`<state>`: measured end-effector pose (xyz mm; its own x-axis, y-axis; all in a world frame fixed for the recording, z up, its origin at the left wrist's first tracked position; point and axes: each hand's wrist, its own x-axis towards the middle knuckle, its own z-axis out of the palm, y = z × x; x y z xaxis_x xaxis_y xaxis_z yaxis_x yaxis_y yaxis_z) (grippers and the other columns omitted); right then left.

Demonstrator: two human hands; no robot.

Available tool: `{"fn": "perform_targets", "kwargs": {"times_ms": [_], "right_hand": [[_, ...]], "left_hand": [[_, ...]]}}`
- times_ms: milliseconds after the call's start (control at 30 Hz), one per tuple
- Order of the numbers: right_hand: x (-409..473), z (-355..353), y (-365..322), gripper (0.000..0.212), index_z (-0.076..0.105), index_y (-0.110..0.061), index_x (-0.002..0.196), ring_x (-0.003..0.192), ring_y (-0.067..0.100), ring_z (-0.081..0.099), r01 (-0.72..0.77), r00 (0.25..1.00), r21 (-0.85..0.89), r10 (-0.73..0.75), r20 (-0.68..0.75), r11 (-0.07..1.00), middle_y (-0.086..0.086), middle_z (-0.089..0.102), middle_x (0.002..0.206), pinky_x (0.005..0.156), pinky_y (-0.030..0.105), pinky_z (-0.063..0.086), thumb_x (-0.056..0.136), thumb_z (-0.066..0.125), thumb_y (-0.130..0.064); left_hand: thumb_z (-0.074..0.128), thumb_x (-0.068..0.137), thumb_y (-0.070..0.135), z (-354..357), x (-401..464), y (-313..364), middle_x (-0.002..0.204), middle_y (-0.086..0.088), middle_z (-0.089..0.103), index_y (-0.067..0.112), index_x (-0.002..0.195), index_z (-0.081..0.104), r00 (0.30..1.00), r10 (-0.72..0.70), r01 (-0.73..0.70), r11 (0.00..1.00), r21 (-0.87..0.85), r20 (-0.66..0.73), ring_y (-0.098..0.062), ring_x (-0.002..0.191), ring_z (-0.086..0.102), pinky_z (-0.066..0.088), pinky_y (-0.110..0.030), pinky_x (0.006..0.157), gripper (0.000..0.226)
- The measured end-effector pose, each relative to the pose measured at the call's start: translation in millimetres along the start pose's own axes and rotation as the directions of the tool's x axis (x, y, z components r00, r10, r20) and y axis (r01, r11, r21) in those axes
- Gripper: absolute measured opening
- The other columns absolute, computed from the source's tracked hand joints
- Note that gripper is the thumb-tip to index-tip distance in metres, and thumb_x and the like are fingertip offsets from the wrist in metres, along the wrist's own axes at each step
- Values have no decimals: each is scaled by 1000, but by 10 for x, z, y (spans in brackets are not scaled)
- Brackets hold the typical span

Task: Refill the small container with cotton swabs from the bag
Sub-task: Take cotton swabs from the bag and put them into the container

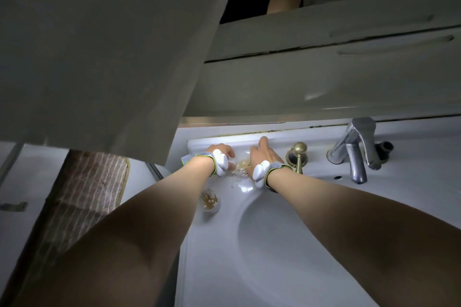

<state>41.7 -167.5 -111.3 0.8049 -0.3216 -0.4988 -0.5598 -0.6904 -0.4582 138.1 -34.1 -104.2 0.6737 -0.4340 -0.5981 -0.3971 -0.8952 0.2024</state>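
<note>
Two bare forearms reach across a white sink [274,244] toward its back ledge, where both hands meet over a clear plastic bag [241,169] of cotton swabs [242,163]. The left hand [222,151], a white device strapped at its wrist, rests knuckles-up at the bag's left edge; its fingers curl downward toward the plastic, though the wrist device hides the fingertips, so whether they actually pinch the bag cannot be told. The right hand [263,154], wearing a matching device, lies at the bag's right edge with its fingers stretched forward and fairly straight over the ledge, pointing toward the wall; its contact with the bag is likewise hidden beneath the palm. The bag lies flat between the two wrists, its bundle of pale sticks showing just beside the base of each hand. The small container [211,201], a round clear tub with swabs standing upright inside, sits on the sink's rim nearer the camera, below the left wrist and apart from both hands. A brass plug knob [299,154] stands just right of the right hand, and a chrome tap [358,149] rises farther right. A cabinet door [99,45] hangs overhead at left.
</note>
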Motion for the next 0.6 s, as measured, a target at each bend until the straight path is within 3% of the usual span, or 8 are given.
{"fn": "perform_targets", "kwargs": {"times_ms": [67,100,167,233,367,433,500,600], "right_hand": [[15,8,28,33,34,-7,126,66,26,47,-40,998,65,37,41,997,11,46,107,53,33,31,94,41,-6],[-10,1,39,32,34,-7,123,69,28,49,-40,997,56,36,63,998,12,47,107,55,33,36,93,45,-8],[-55,1,41,36,37,-6,115,84,34,57,39,995,-77,-31,96,996,11,40,114,70,35,50,87,60,-11],[-57,19,56,37,38,-7,106,92,37,59,96,990,-142,-80,114,985,10,36,118,79,37,53,80,65,-9],[4,20,54,27,37,-6,116,77,31,51,-26,991,100,13,131,995,14,49,108,65,35,38,91,47,-11],[9,20,52,23,36,-9,117,76,29,49,-119,988,262,89,124,958,17,53,97,66,37,33,95,36,-15],[-2,4,48,23,36,-10,117,78,30,49,-145,986,292,113,123,945,18,54,95,68,37,33,94,34,-15],[-4,3,54,24,35,-9,117,77,30,48,-132,984,242,98,146,961,18,54,97,69,37,34,93,37,-10]], "left_hand": [[76,80,42,31,23,-12,126,-1,60,23,125,60,1000,1,-1,1000,3,-1,-24,112,60,46,-23,90,52],[77,79,44,46,35,-18,125,-1,61,23,124,60,1000,1,-1,1000,-3,3,-25,112,60,47,-25,92,53],[79,78,41,71,59,-17,125,-1,61,22,123,61,1000,-3,3,1000,8,19,-25,112,60,48,-27,95,52],[79,79,35,85,87,-9,125,-1,62,21,124,60,1000,0,-2,998,63,26,-24,111,61,47,-24,92,50],[74,83,30,57,122,65,114,0,63,23,116,64,998,25,-35,982,185,56,-25,103,62,48,-23,87,35],[67,86,32,45,106,126,94,0,58,28,91,62,995,32,-58,955,292,95,-25,84,53,47,-22,77,8],[61,77,28,45,70,169,79,1,42,25,70,47,989,-6,-53,921,385,150,-20,76,36,37,-20,60,16],[38,48,20,23,67,184,89,-2,21,22,76,24,963,-73,-53,891,451,258,-17,85,22,14,-32,58,31]]}}
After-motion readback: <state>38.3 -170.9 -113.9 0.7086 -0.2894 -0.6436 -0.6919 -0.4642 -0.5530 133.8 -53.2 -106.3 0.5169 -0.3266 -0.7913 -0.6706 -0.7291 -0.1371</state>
